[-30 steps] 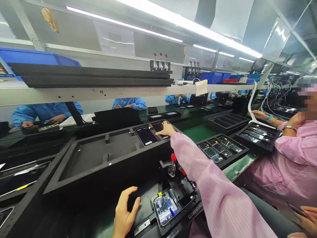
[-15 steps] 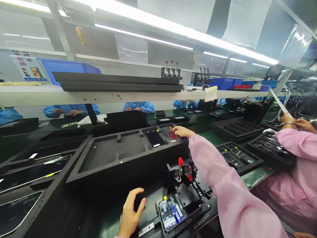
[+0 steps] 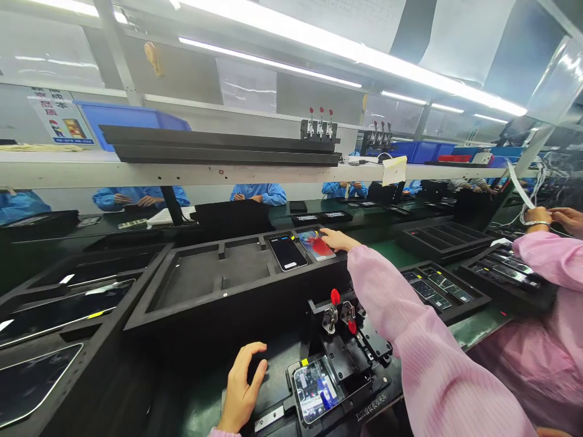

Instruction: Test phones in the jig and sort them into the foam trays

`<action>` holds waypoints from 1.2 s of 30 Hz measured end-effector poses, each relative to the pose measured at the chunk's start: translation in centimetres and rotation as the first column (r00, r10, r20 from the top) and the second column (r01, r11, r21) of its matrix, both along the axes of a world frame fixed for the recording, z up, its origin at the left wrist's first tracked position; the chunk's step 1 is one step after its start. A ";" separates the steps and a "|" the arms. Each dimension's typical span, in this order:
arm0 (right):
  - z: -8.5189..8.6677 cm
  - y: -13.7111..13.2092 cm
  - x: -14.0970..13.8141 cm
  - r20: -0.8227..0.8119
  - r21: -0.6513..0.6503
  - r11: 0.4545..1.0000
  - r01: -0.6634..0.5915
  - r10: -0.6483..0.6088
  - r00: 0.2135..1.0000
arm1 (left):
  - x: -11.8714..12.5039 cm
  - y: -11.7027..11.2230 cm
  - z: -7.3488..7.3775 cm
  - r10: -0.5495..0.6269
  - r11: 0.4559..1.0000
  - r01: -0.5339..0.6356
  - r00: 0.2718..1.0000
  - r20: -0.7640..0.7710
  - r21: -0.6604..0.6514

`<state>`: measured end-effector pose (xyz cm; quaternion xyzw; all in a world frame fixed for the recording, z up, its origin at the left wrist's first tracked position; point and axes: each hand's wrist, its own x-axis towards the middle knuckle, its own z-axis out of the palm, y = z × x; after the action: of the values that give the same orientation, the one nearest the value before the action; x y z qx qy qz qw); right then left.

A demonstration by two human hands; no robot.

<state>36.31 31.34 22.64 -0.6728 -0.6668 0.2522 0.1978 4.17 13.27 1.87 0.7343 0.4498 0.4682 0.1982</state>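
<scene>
My right hand [image 3: 337,240] reaches over the long black foam tray [image 3: 182,297]. Its fingers are closed at the upper right edge of a phone screen [image 3: 317,245] with a red and blue sheen, in the tray's right compartment. The fingertips are partly hidden. Beside it lies a dark phone screen [image 3: 288,253] with a white label. My left hand [image 3: 242,388] is open, thumb and fingers apart, holding nothing, left of a black clamp fixture [image 3: 348,364]. A glossy phone screen [image 3: 317,391] with a yellow tab lies in that fixture, reflecting light. Red-tipped toggle clamps [image 3: 335,297] stand behind it.
At left, another foam tray [image 3: 102,340] holds large dark screens. Right of my arm, a tray [image 3: 478,297] holds phone parts. A co-worker in a pink sleeve [image 3: 551,252] handles a white strip. A shelf [image 3: 255,173] crosses above; people in blue sit opposite.
The screen under my right hand now shows a brighter red and blue sheen, and its angle looks changed. My left hand stays nearly in place. The view has shifted slightly.
</scene>
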 end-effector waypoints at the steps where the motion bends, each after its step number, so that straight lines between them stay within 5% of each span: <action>1: 0.0 -0.1 0.2 -0.016 -0.006 1.000 0.010 -0.010 1.000 | 0.0 0.0 0.0 0.003 1.000 -0.003 1.000 0.004 -0.005; 18: -0.2 -1.2 1.2 -0.150 -0.056 0.997 -0.053 0.044 0.988 | 0.0 0.2 -0.3 -0.028 0.999 0.028 1.000 0.011 -0.017; 25: 0.9 -2.6 0.9 -0.181 0.117 0.993 0.035 -0.014 0.983 | 0.1 0.2 0.1 -0.029 0.999 0.029 1.000 -0.008 -0.030; 28: 2.6 -5.5 0.3 -0.198 0.315 0.944 0.102 -0.040 0.979 | 0.2 -0.2 0.6 -0.034 0.998 0.033 0.999 -0.020 -0.054; 31: 3.3 -11.6 -0.6 -0.195 0.514 0.853 0.091 0.013 0.981 | 0.7 -1.5 1.4 -0.116 0.988 0.107 0.990 -0.080 -0.109; 33: 1.7 -16.4 -1.1 -0.176 0.592 0.802 0.076 0.037 0.984 | 1.2 -2.7 1.8 -0.237 0.964 0.210 0.957 -0.167 -0.165; 36: -4.0 -22.1 -1.5 -0.073 0.710 0.704 0.026 0.037 0.997 | 2.0 -4.2 2.2 -0.403 0.911 0.344 0.863 -0.304 -0.229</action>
<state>34.79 9.28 18.65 -0.5318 -0.7060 0.0041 0.4677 6.13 9.04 4.06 0.8588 0.3639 0.2455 0.2642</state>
